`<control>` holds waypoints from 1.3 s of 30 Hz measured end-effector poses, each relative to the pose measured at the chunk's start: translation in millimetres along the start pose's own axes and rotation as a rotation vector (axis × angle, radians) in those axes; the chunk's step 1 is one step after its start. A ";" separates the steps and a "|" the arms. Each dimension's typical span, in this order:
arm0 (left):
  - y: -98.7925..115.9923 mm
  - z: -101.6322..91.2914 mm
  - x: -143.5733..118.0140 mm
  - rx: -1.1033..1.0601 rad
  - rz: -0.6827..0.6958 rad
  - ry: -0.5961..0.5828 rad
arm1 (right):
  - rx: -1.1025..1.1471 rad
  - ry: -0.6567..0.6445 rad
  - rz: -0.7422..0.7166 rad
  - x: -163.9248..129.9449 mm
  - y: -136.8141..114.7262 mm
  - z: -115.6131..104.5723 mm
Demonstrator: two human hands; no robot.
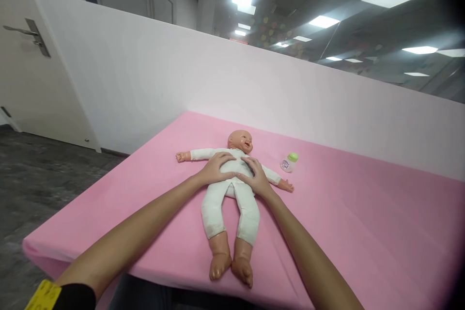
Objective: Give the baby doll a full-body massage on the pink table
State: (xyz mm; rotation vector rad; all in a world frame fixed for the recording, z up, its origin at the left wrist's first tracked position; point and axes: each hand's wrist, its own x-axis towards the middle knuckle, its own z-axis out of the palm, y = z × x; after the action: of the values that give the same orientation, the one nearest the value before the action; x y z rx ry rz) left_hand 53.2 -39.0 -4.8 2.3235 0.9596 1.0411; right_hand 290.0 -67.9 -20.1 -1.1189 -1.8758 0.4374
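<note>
A baby doll [232, 203] in a white bodysuit lies on its back on the pink-covered table [363, 223], head toward the wall and bare feet near the front edge. My left hand [218, 167] rests flat on the doll's chest from the left. My right hand [256, 174] lies on its belly from the right, fingers spread. Both hands press on the torso without closing around it. A small bottle with a green cap [289, 162] lies on the cloth just right of the doll's outstretched arm.
A white partition wall [290, 92] runs along the table's far side. A white door with a metal handle [32, 34] stands at the left, and dark floor [32, 184] lies beside the table's left edge.
</note>
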 end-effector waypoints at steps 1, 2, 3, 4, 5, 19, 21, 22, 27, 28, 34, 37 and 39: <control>1.0 -0.3 0.8 -0.009 0.015 0.024 | -0.004 0.010 0.006 1.2 -0.7 0.5; 2.4 -0.6 1.5 -0.016 0.033 0.049 | -0.011 0.022 0.010 2.4 -1.2 1.2; 3.8 -0.8 2.0 -0.019 0.050 0.073 | -0.021 0.033 0.010 3.4 -1.7 1.9; 5.0 -0.8 2.4 -0.020 0.062 0.092 | -0.031 0.044 0.008 4.1 -2.1 2.4; 6.0 -0.6 2.4 -0.017 0.067 0.105 | -0.039 0.051 0.005 4.6 -2.3 2.9; 11.9 -2.9 1.4 0.170 0.046 0.034 | -0.154 0.036 0.006 7.5 -3.8 1.6; 17.3 -3.5 1.0 0.190 0.066 0.073 | -0.150 0.060 0.026 8.6 -6.3 3.1; 19.3 -3.3 0.5 0.200 0.080 0.089 | -0.143 0.072 0.027 9.0 -7.5 3.8; 19.8 0.1 -1.2 0.228 0.183 0.103 | -0.109 0.102 -0.060 6.8 -9.6 5.4; 18.3 1.1 -1.4 0.228 0.192 0.093 | -0.106 0.094 -0.071 5.6 -9.1 4.8; 6.0 3.3 -2.6 0.230 0.088 -0.068 | -0.040 -0.131 0.034 -1.8 -7.9 -5.8; 3.5 1.5 -1.9 0.213 0.064 -0.103 | -0.025 -0.152 0.066 -0.9 -10.2 -10.2; 4.6 0.3 -0.6 0.200 0.074 -0.090 | -0.013 -0.129 0.062 1.6 -10.6 -10.1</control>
State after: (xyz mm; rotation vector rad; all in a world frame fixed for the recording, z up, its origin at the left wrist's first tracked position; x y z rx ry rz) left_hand 55.0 -42.6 -2.4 2.5625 0.9902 0.8955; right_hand 292.4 -73.5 -6.7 -1.1845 -1.9620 0.5450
